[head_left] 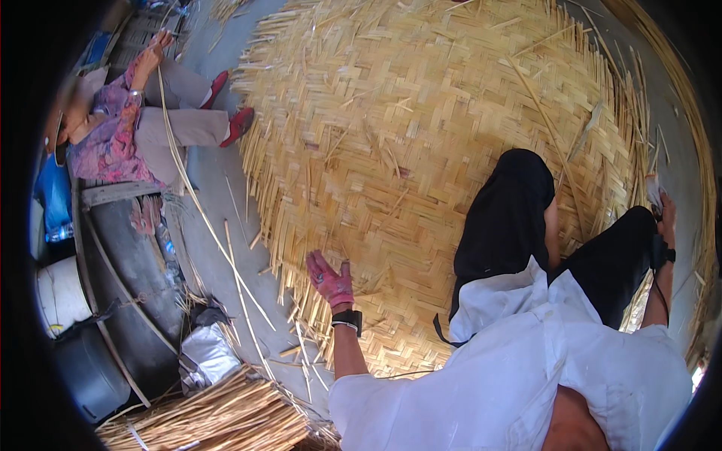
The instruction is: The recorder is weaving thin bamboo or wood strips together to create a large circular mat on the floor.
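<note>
My left hand (329, 279), in a stained pink glove, is at the left edge of a large woven mat (406, 195) of pale yellow, split strips. Its fingers and thumb are apart, and nothing is held in it. My right hand (665, 218) is out at the far right beside my knee, past the mat's ragged right edge. Its fingers are partly curled at a small whitish object (653, 186), too blurred to name. A loose long strip (553, 124) lies across the mat near my knees.
At the left, a seated person (120, 135) handles a long thin strip (174, 143). A bundle of straw-coloured strips (218, 413) lies at the lower left, near a dark tub (90, 372) and a white bucket (64, 293). More long strips (696, 113) curve along the right side.
</note>
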A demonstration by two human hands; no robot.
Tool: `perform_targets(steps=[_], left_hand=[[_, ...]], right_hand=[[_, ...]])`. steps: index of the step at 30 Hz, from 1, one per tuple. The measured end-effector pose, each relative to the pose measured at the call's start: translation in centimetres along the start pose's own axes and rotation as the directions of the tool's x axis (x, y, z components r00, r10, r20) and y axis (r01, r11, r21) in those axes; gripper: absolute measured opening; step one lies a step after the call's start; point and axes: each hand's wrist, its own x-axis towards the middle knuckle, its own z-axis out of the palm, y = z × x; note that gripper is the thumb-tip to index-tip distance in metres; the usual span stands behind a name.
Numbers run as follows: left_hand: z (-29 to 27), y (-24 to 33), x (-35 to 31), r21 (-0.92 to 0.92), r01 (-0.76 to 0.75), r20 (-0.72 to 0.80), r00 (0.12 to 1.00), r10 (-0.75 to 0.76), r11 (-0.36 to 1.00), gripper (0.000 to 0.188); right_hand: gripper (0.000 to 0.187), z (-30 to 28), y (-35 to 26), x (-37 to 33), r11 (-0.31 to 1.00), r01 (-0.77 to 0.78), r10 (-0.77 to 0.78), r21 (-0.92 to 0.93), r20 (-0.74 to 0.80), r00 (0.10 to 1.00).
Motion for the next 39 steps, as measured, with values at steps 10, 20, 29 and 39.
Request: perform_targets(steps=[10,20,29,39], left_hand=[[6.2,1.8,11.9,0.299,0.096,0.199,0.967,-0.16,0.949,0.088],[9.8,6.6,21.6,-0.032,0.358,0.302,0.894,-0.332,0.933,0.097],[13.1,18.6,20.2,0.226,0.192,0.274,0.928,-0.252,0.955,0.108],[12.1,23.6,19.6,0.278,0.131,0.375,0.897,-0.233,0.952,0.112]], right_hand=[[0.03,-0.8,0.6,-4.5,0.967,-0.009,0.024,0.255,-0.059,0.998],[0.035,1.2,2.7,-4.5,0.998,-0.01,0.017,0.056,-0.139,0.99],[0.036,2.1,4.1,-4.4,0.997,-0.044,0.056,0.057,-0.233,0.971],[0.032,5.4,-0.1,-5.9,0.964,-0.018,0.032,0.267,-0.05,0.998]])
